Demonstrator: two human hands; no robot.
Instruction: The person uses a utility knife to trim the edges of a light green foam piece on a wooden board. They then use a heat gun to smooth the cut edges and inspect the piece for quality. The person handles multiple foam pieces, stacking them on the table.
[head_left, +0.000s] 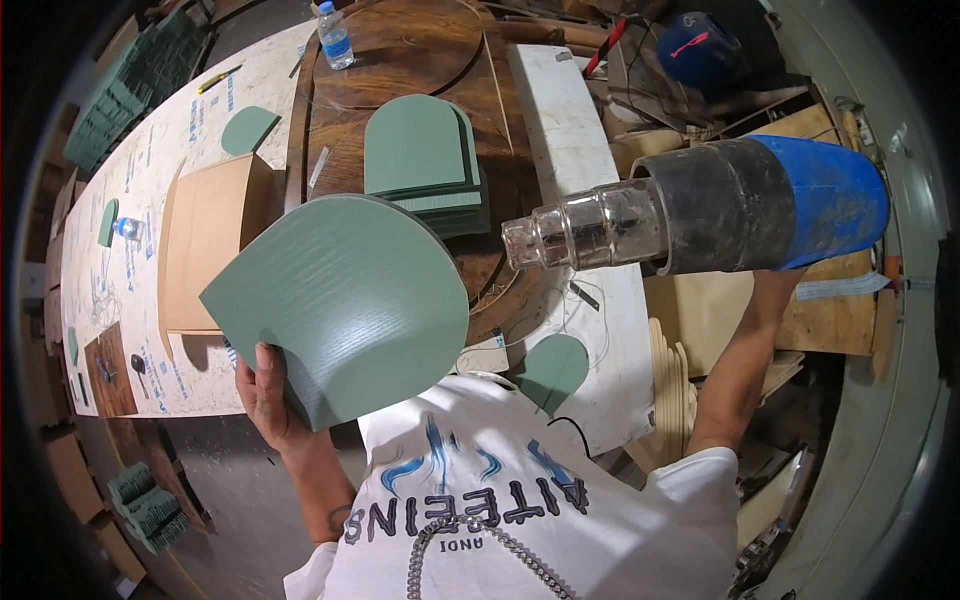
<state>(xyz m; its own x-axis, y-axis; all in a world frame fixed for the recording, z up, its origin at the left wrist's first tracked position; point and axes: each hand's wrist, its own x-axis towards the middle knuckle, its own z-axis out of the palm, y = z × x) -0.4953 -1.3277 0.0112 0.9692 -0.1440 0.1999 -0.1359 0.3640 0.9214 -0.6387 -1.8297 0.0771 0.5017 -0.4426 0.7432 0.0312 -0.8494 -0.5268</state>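
Note:
My left hand (268, 402) grips a green panel (350, 300) by its lower left edge, thumb or fingertips lying on its face. The panel has one rounded end, a faint wood-grain sheen, and is tilted up in front of my chest. On the right, a heat gun (735, 205) with blue and black housing and a stepped metal nozzle (590, 228) points left toward the panel, apart from it. My right hand (788, 282) is mostly hidden behind the gun's body, wrapped at its handle. Beyond the held panel lies a stack of similar green panels (418, 145).
A dark wooden board (400, 40) lies on the white worktable (235, 85). Nearby are a cardboard box (215, 240), a water bottle (335, 35), a yellow cutter (219, 79) and a loose green piece (555, 370). Clutter and a blue helmet-like object (697, 55) fill the far right.

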